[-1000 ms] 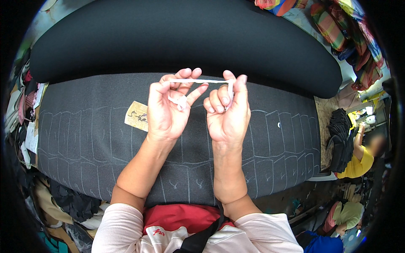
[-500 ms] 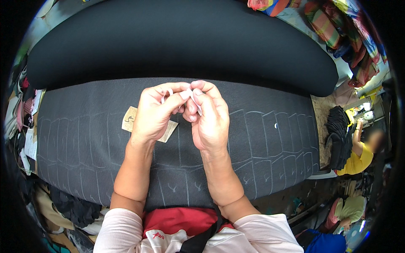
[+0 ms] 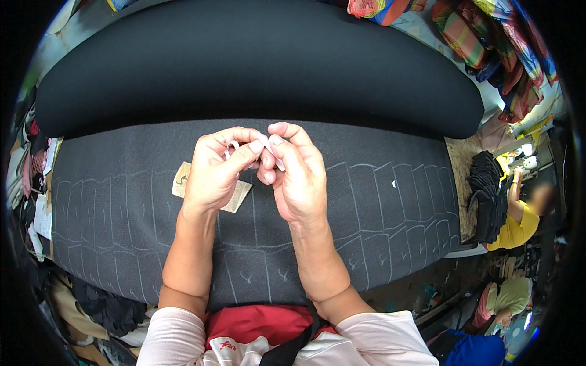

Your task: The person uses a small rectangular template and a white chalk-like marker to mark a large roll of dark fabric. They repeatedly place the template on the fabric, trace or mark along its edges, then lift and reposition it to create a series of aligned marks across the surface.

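Observation:
Both of my hands are raised over dark grey cloth (image 3: 152, 213) marked with rows of chalk outlines. My left hand (image 3: 213, 168) pinches a thin white strip (image 3: 266, 144) between thumb and forefinger, and a small loop of it curls by the fingers. The fingertips of my right hand (image 3: 299, 180) close on the same strip, close beside the left ones. Partly covered by my left wrist, a tan cardboard template (image 3: 239, 196) lies on the cloth. A small white piece (image 3: 394, 183), perhaps chalk, rests farther right.
A thick black fabric roll (image 3: 256, 67) spans the far side. Stacked dark cut pieces (image 3: 486, 189) sit at the right edge, near a person in yellow (image 3: 516, 226). Colourful plaid bundles (image 3: 461, 36) hang at the far right; fabric scraps (image 3: 104, 305) pile up at the lower left.
The view has shifted slightly. My hands keep hold of the white strip, and my right forefinger has lifted a little away from the left fingertips.

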Demonstrator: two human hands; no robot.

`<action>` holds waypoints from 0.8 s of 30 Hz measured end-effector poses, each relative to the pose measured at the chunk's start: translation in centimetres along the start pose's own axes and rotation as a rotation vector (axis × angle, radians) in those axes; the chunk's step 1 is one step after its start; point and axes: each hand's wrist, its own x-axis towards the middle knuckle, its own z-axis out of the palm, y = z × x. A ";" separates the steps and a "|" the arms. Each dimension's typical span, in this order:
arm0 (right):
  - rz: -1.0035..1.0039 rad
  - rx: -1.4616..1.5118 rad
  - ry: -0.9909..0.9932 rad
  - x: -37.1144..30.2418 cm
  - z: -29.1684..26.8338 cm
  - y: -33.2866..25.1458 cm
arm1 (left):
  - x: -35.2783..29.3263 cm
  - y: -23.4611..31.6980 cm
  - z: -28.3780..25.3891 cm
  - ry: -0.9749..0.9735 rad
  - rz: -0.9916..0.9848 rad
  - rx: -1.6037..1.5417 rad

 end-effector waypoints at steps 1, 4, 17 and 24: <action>-0.004 -0.026 0.005 0.0 0.0 -0.1 | 0.0 0.0 -0.1 0.006 -0.002 0.018; -0.140 -0.393 0.037 -0.1 0.1 -0.4 | 0.0 0.0 -0.2 0.045 -0.003 0.072; -0.308 -0.778 0.026 -0.5 0.7 -0.3 | -0.2 0.0 0.3 0.149 0.007 0.114; -0.354 -0.660 0.035 -0.6 1.0 0.2 | -0.4 0.1 0.9 0.159 0.033 0.171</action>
